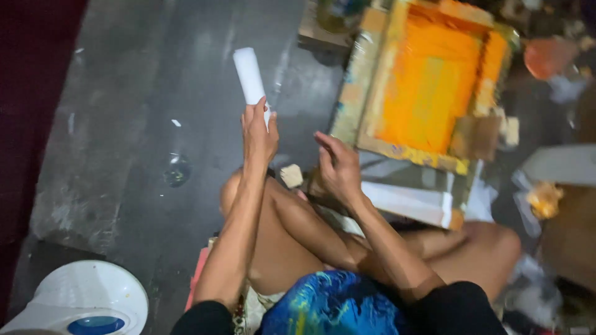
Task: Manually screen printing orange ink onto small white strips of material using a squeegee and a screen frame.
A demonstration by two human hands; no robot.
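Observation:
I sit cross-legged on a dark floor. My left hand (pixel 259 133) is raised in front of me and grips a rolled white sheet (pixel 249 74) by its lower end; the roll points up and away. My right hand (pixel 338 166) hovers just right of it, fingers loosely curled and apart, holding nothing. In front of my knees a wooden screen-printing frame (pixel 366 93) lies tilted, its mesh covered with orange and yellow ink (pixel 428 87). A white folded sheet (pixel 410 201) lies under the frame's near edge.
A white fan base with a blue button (pixel 87 301) stands at the lower left. A small tan block (pixel 290 175) rests by my knee. Paper scraps, an orange lump (pixel 546 56) and cardboard (pixel 571 236) clutter the right side. A small wet patch (pixel 177 170) marks the floor.

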